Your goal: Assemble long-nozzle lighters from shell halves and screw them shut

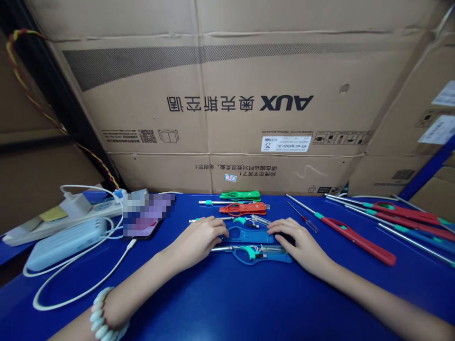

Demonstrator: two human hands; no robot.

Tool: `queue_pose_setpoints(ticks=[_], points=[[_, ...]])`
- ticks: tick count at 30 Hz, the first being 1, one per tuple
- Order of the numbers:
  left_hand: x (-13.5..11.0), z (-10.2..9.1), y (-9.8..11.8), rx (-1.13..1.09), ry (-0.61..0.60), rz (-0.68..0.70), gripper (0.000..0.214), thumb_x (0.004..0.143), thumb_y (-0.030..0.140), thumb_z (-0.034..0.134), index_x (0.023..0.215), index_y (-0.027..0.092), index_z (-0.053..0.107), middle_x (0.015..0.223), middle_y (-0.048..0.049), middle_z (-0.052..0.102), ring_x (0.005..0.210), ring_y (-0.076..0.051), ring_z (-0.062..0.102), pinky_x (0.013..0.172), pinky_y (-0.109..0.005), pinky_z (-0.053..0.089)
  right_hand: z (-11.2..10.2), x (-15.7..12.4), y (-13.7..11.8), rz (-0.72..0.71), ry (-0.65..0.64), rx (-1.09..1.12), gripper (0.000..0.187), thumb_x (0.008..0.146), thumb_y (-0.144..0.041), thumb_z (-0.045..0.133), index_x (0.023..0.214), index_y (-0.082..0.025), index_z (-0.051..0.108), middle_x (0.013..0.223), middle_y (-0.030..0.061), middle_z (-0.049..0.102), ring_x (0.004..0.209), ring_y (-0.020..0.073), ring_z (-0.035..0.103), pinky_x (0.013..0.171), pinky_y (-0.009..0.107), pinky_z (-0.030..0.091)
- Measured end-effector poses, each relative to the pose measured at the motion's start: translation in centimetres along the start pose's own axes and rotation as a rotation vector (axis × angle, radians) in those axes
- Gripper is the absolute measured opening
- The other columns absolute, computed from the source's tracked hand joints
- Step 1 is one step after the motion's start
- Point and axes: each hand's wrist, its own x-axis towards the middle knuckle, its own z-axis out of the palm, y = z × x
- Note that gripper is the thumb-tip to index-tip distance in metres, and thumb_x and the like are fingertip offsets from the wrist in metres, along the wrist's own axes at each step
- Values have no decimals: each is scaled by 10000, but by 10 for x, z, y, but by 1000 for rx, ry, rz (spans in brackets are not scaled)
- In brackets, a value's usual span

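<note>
My left hand (201, 239) rests on the blue table, fingers curled over the metal tube end of a blue long-nose lighter (249, 235). My right hand (296, 241) lies with fingers spread at the right ends of that lighter and of a second blue lighter (259, 253) in front of it. Neither hand lifts anything. Just behind lie an orange lighter (243, 209) and a green lighter (241, 195), side by side. A white bead bracelet (101, 315) circles my left wrist.
Several red and blue long lighters (359, 239) lie at the right, with a small screwdriver (302, 219). At the left are a phone (144, 219), a power bank (66, 241), a power strip (64, 215) and white cables. Large cardboard boxes (227, 109) wall off the back.
</note>
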Motion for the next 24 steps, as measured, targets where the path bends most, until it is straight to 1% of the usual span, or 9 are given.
queue_pose_setpoints(ticks=[7, 14, 19, 24], points=[[1, 3, -1, 39, 22, -13, 219, 873, 51, 515, 981, 185, 651, 982, -39, 663, 883, -207, 619, 758, -323, 462, 2, -3, 0, -42, 66, -42, 218, 911, -163, 481, 988, -208, 679, 1047, 75, 699, 999, 235, 612, 875, 439, 483], [1, 5, -4, 38, 79, -34, 228, 880, 47, 502, 996, 183, 643, 972, -49, 660, 887, -207, 623, 772, -322, 480, 2, -5, -3, -87, 119, -134, 251, 905, -150, 468, 1047, -209, 666, 1105, 86, 681, 1012, 235, 622, 884, 449, 486], [0, 6, -5, 19, 118, -12, 220, 881, 60, 478, 983, 189, 625, 969, -41, 643, 875, -197, 613, 771, -317, 482, 2, -6, -3, -102, 148, -171, 266, 901, -153, 465, 1067, -220, 662, 1127, 86, 670, 1037, 237, 623, 909, 454, 477], [-2, 8, -7, -22, 143, -3, 238, 860, 43, 483, 1030, 197, 547, 1029, -43, 632, 900, -203, 606, 747, -316, 485, 2, -8, -4, -123, 160, -185, 264, 915, -149, 444, 1072, -210, 648, 1137, 93, 659, 1035, 236, 614, 903, 452, 479]])
